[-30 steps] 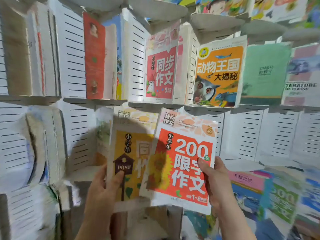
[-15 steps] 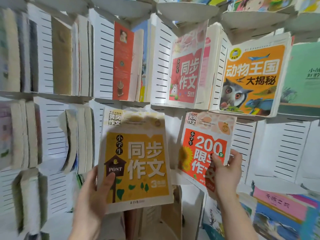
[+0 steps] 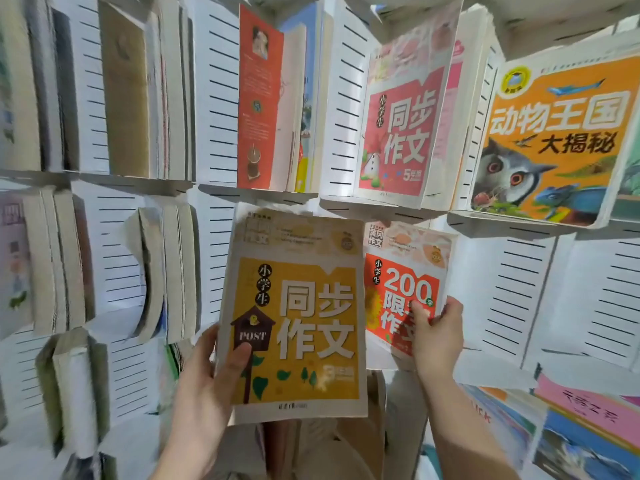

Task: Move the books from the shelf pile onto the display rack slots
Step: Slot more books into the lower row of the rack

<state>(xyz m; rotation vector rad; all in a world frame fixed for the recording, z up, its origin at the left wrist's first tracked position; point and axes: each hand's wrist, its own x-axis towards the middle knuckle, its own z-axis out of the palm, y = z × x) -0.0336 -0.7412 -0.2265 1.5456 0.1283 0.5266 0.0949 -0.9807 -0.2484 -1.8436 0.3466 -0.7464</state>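
Holds the yellow book [image 3: 294, 317] upright in the left hand [image 3: 207, 386], cover toward the camera. Presses the thumb on the cover beside the POST house drawing and tucks the fingers behind the lower left corner: a closed grip on that book. Overlaps, with its right edge, the left edge of the red 200 book [image 3: 405, 271] just behind.

Pinches the red 200 book with the right hand [image 3: 436, 337], thumb across the lower cover, fingers curled round the right edge: grip closed on it as well. Sets that book upright against a middle-tier slot of the white display rack [image 3: 519, 289], directly under the ledge carrying the pink book [image 3: 398, 133]. Cannot tell whether its bottom edge sits on the ledge below, hidden by hand and yellow book.

Shows on the upper tier the pink book facing out, an orange owl book [image 3: 550, 140] to its right and a slim red book [image 3: 259, 98] to its left. Shows more books spine-out in the left slots, and a flat pile of books [image 3: 588, 427] at lower right.
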